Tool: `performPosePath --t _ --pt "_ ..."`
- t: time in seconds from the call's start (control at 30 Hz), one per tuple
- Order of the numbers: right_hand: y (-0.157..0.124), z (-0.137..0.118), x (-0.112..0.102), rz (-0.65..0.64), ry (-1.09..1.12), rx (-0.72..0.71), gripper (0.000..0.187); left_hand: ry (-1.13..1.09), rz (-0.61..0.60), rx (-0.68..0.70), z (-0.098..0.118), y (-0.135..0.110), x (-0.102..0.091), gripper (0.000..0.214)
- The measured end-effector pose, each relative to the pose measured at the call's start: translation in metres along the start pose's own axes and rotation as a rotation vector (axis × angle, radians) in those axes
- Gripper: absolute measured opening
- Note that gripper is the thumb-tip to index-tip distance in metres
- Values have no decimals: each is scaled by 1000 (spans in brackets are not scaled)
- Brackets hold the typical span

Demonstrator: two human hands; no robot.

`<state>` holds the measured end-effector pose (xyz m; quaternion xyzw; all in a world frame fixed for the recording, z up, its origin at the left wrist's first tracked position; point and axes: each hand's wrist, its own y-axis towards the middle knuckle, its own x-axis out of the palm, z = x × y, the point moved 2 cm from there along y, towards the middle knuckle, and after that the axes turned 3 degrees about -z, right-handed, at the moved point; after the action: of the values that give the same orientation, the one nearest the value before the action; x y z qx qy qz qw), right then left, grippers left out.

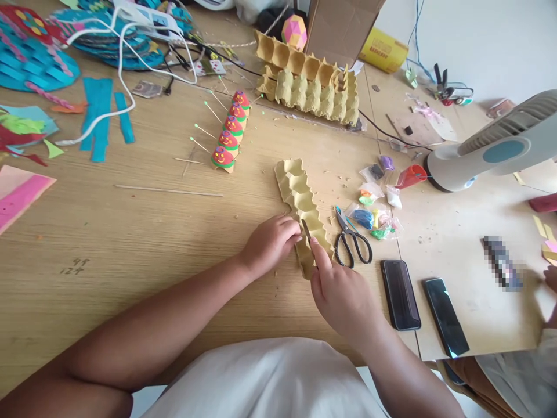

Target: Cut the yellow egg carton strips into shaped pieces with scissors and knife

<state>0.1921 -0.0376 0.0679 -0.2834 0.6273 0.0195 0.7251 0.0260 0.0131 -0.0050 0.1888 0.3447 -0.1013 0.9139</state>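
Observation:
A long strip of yellow egg carton [300, 197] lies on the wooden table [130, 244], running from the middle toward me. My left hand [270, 241] presses its fingers onto the strip's near end and holds it down. My right hand [343, 293] is closed round a small knife [306, 230] whose blade meets the carton beside my left fingertips. Black-handled scissors [353, 238] lie just right of the strip, untouched.
A painted egg-carton caterpillar [230, 133] with pin feelers stands behind, and a whole egg carton [308, 81] beyond it. Clay bags [376, 203], two phones [400, 293], a white fan [496, 148], a thin stick [169, 190] and paper scraps [100, 116] surround. Another person's hand [552, 278] shows at the right edge.

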Motion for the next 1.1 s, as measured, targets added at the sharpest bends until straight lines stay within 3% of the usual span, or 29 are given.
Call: performPosePath --t 0.43,1.1 --pt "6 7 -2 6 42 -54 59 13 45 9 -3 0 -5 15" --pt "-1 -3 -8 -116 15 -3 63 24 35 -43 -1 -1 -1 18"
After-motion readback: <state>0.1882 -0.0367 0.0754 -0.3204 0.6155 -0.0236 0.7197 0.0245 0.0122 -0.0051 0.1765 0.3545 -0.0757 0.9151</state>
